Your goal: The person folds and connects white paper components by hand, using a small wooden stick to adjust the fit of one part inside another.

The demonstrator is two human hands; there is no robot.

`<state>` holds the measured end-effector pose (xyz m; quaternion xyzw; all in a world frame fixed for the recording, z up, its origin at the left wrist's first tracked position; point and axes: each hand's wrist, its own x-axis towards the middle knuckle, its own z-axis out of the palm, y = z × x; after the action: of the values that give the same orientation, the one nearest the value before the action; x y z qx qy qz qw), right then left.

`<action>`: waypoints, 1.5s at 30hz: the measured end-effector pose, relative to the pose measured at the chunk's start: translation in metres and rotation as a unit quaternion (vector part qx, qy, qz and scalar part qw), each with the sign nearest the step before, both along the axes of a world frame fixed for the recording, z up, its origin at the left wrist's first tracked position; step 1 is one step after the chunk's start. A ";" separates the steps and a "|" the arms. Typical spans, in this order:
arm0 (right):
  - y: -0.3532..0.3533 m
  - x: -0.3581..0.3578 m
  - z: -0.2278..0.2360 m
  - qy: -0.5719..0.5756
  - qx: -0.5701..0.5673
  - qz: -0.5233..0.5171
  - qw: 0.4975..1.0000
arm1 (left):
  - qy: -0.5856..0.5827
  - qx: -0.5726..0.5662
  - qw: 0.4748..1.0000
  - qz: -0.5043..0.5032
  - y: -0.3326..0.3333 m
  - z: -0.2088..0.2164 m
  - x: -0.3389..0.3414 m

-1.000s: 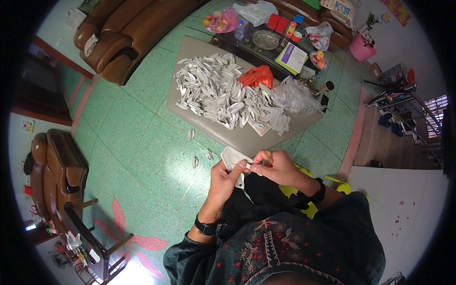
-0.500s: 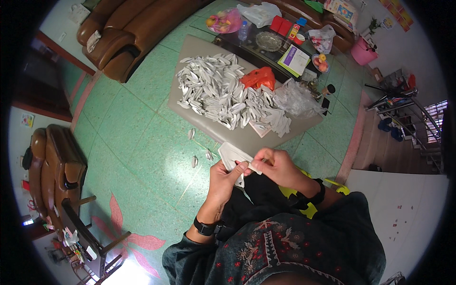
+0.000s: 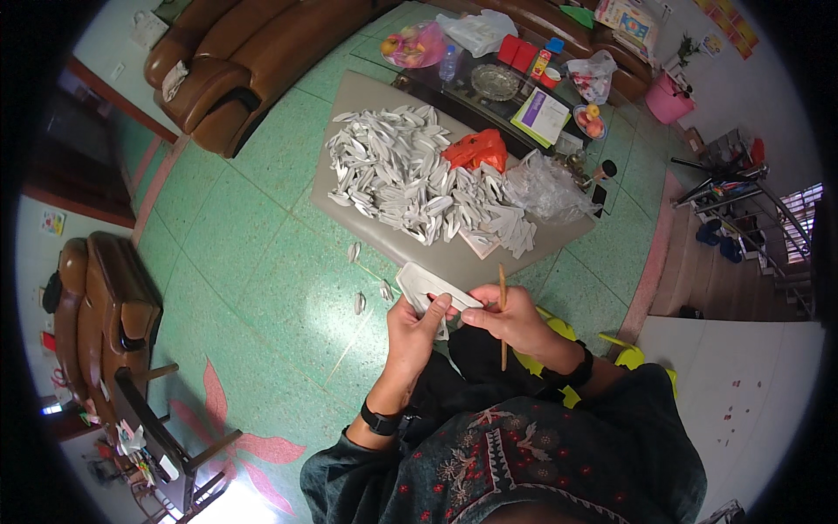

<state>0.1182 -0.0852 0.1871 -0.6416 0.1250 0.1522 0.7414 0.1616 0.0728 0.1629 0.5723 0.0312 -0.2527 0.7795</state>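
Observation:
In front of my body, both hands hold one flat white folded piece (image 3: 423, 281); whether it is cloth or paper I cannot tell. My left hand (image 3: 412, 336) is closed on its near left part, thumb on top. At the right end, my right hand (image 3: 522, 319) pinches the piece between thumb and fingers. A thin wooden stick (image 3: 503, 353) is held upright in that same hand, passing among the fingers. Beyond the hands, a large heap of similar white folded pieces (image 3: 393, 166) covers much of a low grey table (image 3: 559, 238).
A red plastic bag (image 3: 478, 150) and a clear plastic bag (image 3: 548, 188) lie beside the heap. Loose folded pieces (image 3: 360, 303) are on the green floor left of my hands. Behind stands a dark glass table (image 3: 471, 103) with fruit, a bottle and boxes. Yellow stool parts (image 3: 628, 356) show at right.
The wooden stick now shows upright in my right hand; earlier it could not be seen. The right fingers have shifted on the white piece, whose long edge now lies straighter.

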 end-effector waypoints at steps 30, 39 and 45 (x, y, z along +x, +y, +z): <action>-0.022 0.001 -0.007 -0.031 -0.094 0.067 0.993 | 0.173 -0.182 0.963 -0.094 -0.002 0.002 -0.008; -0.028 0.012 -0.013 -0.005 -0.020 0.105 0.994 | 0.197 -0.129 0.952 -0.197 -0.002 0.001 -0.012; -0.014 0.002 0.002 -0.084 -0.108 0.077 0.988 | 0.028 -0.030 0.960 -0.276 0.006 -0.009 -0.008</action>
<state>0.1203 -0.0993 0.1889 -0.7358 0.0280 0.1403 0.6620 0.1534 0.0789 0.1536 0.5280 -0.1136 -0.4751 0.6947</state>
